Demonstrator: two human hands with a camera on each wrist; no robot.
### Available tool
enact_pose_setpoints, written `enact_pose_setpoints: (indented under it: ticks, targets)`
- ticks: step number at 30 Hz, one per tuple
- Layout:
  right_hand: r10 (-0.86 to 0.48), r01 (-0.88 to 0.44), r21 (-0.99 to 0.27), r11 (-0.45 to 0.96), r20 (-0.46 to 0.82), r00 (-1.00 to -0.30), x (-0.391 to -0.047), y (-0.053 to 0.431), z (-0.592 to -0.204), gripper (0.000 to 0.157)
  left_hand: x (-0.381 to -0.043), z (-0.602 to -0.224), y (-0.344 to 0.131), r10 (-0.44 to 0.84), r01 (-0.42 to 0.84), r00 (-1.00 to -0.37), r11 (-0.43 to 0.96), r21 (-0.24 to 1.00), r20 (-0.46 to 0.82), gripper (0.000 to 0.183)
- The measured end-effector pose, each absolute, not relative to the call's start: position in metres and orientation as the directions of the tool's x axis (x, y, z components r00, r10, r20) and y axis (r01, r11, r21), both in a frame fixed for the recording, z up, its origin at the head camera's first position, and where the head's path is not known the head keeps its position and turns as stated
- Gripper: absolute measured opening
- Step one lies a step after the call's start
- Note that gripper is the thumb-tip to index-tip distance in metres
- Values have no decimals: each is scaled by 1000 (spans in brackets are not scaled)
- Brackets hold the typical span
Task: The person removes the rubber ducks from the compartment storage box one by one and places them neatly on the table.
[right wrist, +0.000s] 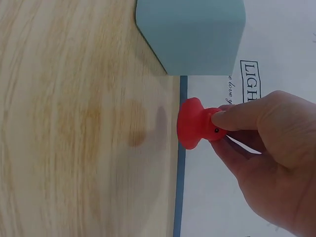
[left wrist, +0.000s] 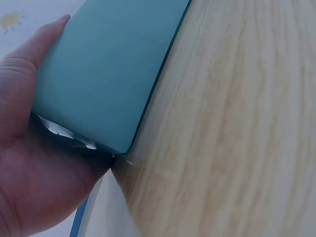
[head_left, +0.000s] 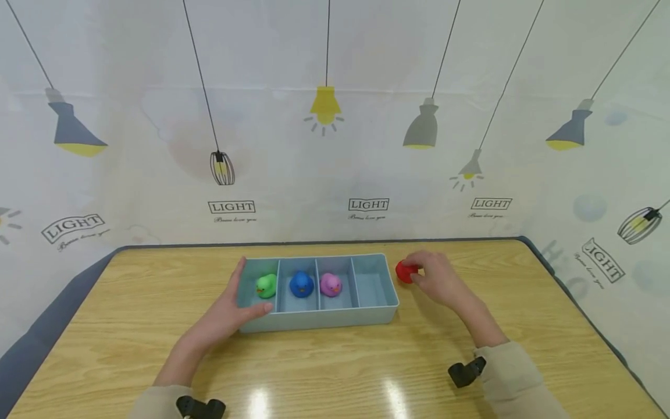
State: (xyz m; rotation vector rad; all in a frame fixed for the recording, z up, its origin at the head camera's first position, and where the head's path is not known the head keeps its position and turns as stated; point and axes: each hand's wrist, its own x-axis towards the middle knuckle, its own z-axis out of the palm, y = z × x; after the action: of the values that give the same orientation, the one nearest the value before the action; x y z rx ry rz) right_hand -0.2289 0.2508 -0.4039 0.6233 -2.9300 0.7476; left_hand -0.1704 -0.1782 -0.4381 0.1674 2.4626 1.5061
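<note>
A blue-grey tray [head_left: 324, 319] with a row of compartments stands on the table. My left hand [head_left: 222, 317] grips its left end, thumb over the front rim and fingers along the end wall; the left wrist view shows the thumb against the tray's side [left wrist: 103, 69]. From left to right, the compartments hold a green rubber duck [head_left: 267, 286], a blue rubber duck [head_left: 301, 284] and a pink rubber duck [head_left: 331, 284]. Just beyond the tray's right end, my right hand [head_left: 438, 280] pinches a red rubber duck [right wrist: 191, 123] by its head between thumb and fingers, its base facing the tabletop.
The wooden table [head_left: 335, 366] has a dark edge at the back and sides. Behind it hangs a pale curtain [head_left: 277, 145] printed with lamps. A small black camera is strapped to each wrist, over beige sleeves [head_left: 515, 372].
</note>
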Motion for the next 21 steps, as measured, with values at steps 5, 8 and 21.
enact_pose_setpoints:
  ticks: [5,8,21]
  targets:
    - [-384,-382,-446,810,91,-919,-226,253,-407,24,-170,-438,-179,226,-28,-962,468,883,-151,115]
    - [-401,-389,-443,808,70,-913,-225,255,-410,23,-170,-438,-179,231,-24,-961,472,881,-150,117]
    - [-384,-363,-531,765,76,-920,-219,259,-421,24,-171,-440,-179,223,-28,-963,482,876,-154,118]
